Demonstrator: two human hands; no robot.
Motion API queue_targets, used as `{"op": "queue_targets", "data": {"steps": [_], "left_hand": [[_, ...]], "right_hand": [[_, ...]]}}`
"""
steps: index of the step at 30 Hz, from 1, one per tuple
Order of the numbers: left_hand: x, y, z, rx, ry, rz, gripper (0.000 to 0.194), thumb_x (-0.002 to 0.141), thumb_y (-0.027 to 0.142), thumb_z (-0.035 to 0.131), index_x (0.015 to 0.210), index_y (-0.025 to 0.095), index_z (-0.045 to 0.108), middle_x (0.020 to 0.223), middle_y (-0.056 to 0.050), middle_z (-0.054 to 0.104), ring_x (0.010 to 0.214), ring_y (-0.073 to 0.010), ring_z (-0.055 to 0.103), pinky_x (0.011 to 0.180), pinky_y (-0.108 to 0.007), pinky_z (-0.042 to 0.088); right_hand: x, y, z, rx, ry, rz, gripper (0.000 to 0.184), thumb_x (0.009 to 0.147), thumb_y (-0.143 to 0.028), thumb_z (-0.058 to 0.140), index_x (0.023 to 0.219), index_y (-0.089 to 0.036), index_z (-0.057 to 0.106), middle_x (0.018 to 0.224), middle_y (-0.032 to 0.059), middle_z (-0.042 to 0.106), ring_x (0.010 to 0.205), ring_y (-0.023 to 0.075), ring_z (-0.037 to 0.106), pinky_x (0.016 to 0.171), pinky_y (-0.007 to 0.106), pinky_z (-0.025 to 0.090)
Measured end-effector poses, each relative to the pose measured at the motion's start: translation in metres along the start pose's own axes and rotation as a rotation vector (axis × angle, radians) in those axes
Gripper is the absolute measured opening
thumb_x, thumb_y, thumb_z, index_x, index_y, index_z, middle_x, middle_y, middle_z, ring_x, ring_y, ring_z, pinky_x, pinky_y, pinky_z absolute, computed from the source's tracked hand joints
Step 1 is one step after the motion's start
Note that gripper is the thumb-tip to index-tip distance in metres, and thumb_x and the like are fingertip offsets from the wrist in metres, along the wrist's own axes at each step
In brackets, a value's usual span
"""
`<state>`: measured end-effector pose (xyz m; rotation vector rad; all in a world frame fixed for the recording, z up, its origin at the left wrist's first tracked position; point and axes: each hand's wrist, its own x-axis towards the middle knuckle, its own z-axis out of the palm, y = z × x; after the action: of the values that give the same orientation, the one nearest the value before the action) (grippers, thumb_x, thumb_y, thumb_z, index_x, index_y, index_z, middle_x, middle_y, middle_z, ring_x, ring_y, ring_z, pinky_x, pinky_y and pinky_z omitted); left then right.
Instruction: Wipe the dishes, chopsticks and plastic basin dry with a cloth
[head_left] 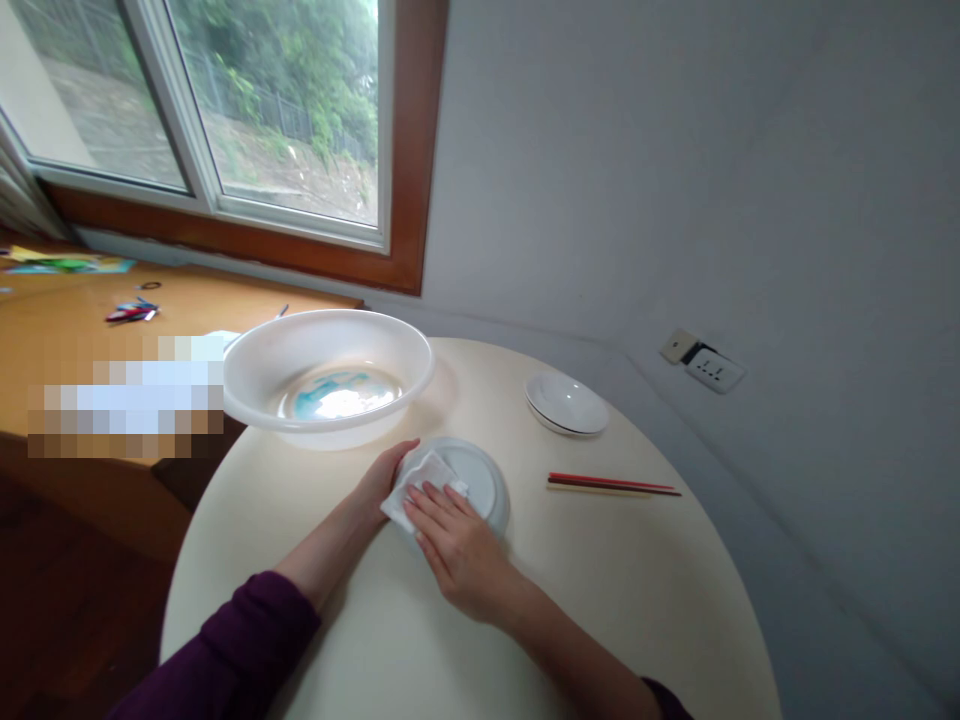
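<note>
A white plate (pixel 484 480) is turned bottom up, its foot ring showing, over the near middle of the round table. My left hand (pixel 382 478) grips its left edge, with most of the fingers hidden by the plate and a tissue. Over the plate's left part lies that crumpled white tissue (pixel 429 474). My right hand (pixel 463 555) presses the tissue against the plate's underside, fingers extended over it. Whether the plate touches the table, I cannot tell.
Behind my left hand stands a large white basin (pixel 330 430). Stacked white dishes (pixel 568 402) sit at the back right, with several chopsticks (pixel 611 485) nearer. The round table (pixel 600 580) meets a wall with a socket (pixel 715 369). A wooden desk (pixel 52 340) adjoins at left.
</note>
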<state>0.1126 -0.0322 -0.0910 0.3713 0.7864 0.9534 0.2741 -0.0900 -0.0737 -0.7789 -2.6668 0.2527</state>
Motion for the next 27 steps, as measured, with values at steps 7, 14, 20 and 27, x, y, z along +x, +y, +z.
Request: {"op": "queue_targets", "data": {"steps": [7, 14, 20, 27], "left_hand": [[0.004, -0.007, 0.0, 0.129, 0.135, 0.17, 0.006, 0.072, 0.016, 0.062, 0.071, 0.01, 0.061, 0.061, -0.008, 0.068, 0.051, -0.0174, 0.062, 0.05, -0.025, 0.05], [0.008, -0.008, -0.002, 0.121, 0.135, 0.185, 0.008, 0.074, 0.014, 0.06, 0.079, 0.008, 0.063, 0.071, -0.012, 0.071, 0.061, -0.0211, 0.066, 0.058, -0.029, 0.053], [0.007, -0.008, -0.001, 0.087, 0.141, 0.167, 0.013, 0.072, 0.016, 0.06, 0.082, 0.007, 0.062, 0.07, -0.013, 0.07, 0.064, -0.0239, 0.067, 0.062, -0.033, 0.054], [0.004, -0.007, 0.003, 0.02, 0.156, 0.111, 0.012, 0.07, 0.016, 0.061, 0.08, 0.009, 0.062, 0.071, -0.012, 0.07, 0.07, -0.0248, 0.068, 0.065, -0.032, 0.053]], "right_hand": [[-0.02, 0.001, 0.0, -0.089, 0.027, -0.021, 0.042, 0.093, -0.018, 0.033, 0.134, -0.014, 0.042, 0.141, 0.0068, 0.041, 0.132, 0.0196, 0.034, 0.109, 0.042, 0.029], [-0.04, 0.007, 0.005, -0.202, 0.045, -0.001, 0.049, 0.09, -0.015, 0.037, 0.139, -0.011, 0.033, 0.144, 0.0092, 0.036, 0.132, 0.022, 0.033, 0.107, 0.045, 0.031], [-0.049, 0.012, 0.004, -0.235, 0.099, 0.017, 0.056, 0.087, -0.012, 0.039, 0.141, -0.01, 0.027, 0.141, 0.0115, 0.041, 0.131, 0.0231, 0.035, 0.105, 0.047, 0.033], [-0.053, 0.016, 0.005, -0.252, 0.143, 0.061, 0.053, 0.088, -0.013, 0.038, 0.14, -0.011, 0.029, 0.139, 0.0117, 0.044, 0.128, 0.0232, 0.039, 0.104, 0.048, 0.034]]}}
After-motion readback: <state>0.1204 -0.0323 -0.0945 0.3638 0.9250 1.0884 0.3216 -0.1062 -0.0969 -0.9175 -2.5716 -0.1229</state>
